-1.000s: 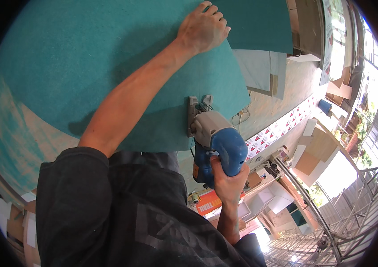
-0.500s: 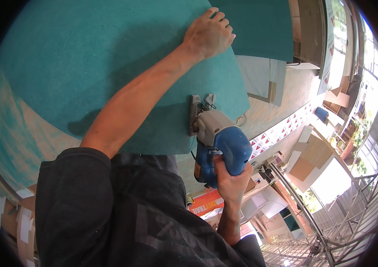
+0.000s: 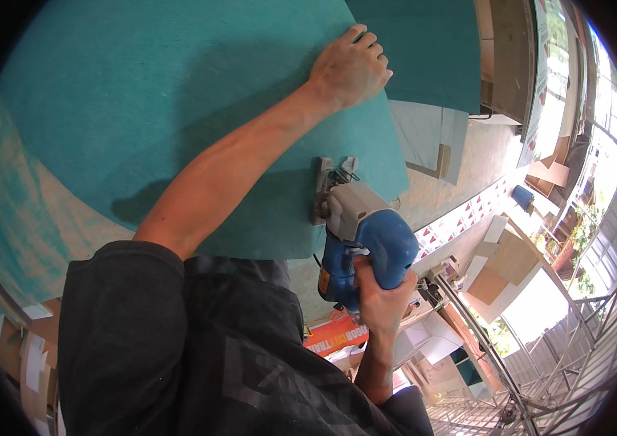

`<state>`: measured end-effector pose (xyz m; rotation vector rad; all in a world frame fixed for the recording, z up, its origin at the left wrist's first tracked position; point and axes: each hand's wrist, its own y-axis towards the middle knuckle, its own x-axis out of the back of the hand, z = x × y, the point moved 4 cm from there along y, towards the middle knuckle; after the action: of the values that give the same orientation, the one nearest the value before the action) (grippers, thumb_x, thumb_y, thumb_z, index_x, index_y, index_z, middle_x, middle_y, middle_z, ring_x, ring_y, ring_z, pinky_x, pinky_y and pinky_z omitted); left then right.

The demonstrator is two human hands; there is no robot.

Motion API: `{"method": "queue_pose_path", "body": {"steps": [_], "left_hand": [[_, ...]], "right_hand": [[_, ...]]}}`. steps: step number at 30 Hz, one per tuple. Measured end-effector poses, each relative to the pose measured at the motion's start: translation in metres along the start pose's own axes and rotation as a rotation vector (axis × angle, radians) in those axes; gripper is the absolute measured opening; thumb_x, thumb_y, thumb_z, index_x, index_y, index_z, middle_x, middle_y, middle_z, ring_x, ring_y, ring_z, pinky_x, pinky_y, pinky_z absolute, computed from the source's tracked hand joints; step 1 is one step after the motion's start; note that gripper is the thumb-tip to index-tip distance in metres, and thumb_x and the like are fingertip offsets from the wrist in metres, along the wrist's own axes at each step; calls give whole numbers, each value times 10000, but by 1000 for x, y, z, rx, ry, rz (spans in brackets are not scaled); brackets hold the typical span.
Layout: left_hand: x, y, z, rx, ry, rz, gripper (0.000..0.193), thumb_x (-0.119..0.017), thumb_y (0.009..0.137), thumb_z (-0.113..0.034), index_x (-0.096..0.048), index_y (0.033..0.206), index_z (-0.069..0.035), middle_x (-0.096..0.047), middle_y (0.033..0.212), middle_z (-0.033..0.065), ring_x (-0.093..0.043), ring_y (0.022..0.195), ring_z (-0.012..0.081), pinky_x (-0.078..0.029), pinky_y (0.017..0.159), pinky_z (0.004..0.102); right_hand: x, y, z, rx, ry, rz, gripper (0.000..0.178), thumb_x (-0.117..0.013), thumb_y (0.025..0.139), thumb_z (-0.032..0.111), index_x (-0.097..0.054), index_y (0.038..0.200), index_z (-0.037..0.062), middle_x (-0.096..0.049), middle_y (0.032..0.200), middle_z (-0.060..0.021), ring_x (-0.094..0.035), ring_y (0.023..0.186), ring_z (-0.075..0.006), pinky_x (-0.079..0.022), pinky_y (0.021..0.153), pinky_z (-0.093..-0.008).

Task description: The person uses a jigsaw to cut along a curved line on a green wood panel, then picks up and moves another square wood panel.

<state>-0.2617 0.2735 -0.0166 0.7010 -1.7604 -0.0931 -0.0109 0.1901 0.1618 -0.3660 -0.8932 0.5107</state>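
My right hand (image 3: 383,296) is wrapped round the handle of a blue and grey jigsaw (image 3: 388,236). The saw's metal base plate (image 3: 321,190) rests on a large green board (image 3: 250,218), close to its near right corner. Its blade is hidden beneath the grey front housing. Farther off, my left hand (image 3: 352,67) lies on the same board with its fingers curled over the right edge; the fingertips are hidden. My left forearm reaches across the board and casts a shadow on it.
Beyond the right edge lies another dark green sheet (image 3: 432,54), with grey pieces (image 3: 428,138) beside it. A paint-stained wooden surface (image 3: 25,211) shows under the board at left. An orange printed banner (image 3: 337,334) and stacked panels (image 3: 504,269) are at right.
The view has shifted a little, so board, hands and saw all appear slightly lower. Both hands keep their holds, and the jigsaw stays at nearly the same spot on the board.
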Motion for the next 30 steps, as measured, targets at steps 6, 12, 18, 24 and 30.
{"method": "queue_pose_path", "body": {"steps": [6,12,18,24,30], "left_hand": [[4,-4,-2,14,-27,29,318,-614,994,-342,-770,864,-97,-747,973,58,-652,1123,219,-375,1153,409],[8,-2,-2,8,-27,36,320,-612,991,-331,-761,848,-86,-734,930,59,-652,1098,221,-374,1153,407],[0,-5,-18,-30,-53,12,320,-614,988,-337,-751,849,-83,-719,903,56,-651,1082,219,-368,1155,402],[-13,-5,-26,-62,-113,46,329,-607,996,-354,-749,842,-101,-725,921,63,-649,1065,221,-376,1149,399],[27,80,120,50,-63,-156,381,-555,986,-309,-755,903,5,-731,1011,214,-659,1051,361,-440,1065,536]], "right_hand": [[0,-1,1,6,-6,1,116,-746,872,65,-685,786,18,-632,633,-9,-572,552,-86,-422,531,-245],[-2,1,13,23,-5,30,150,-750,884,91,-681,768,24,-624,630,-3,-563,555,-79,-419,539,-241],[4,-8,-2,-87,13,31,117,-773,871,86,-737,924,-12,-708,783,-25,-628,732,-83,-508,697,-274],[1,-7,-15,-150,60,13,123,-771,872,88,-734,923,-17,-718,802,-30,-638,752,-81,-515,716,-270],[6,-8,-8,-181,43,22,121,-769,869,87,-734,924,-15,-725,821,-31,-644,760,-83,-516,720,-265]]}}
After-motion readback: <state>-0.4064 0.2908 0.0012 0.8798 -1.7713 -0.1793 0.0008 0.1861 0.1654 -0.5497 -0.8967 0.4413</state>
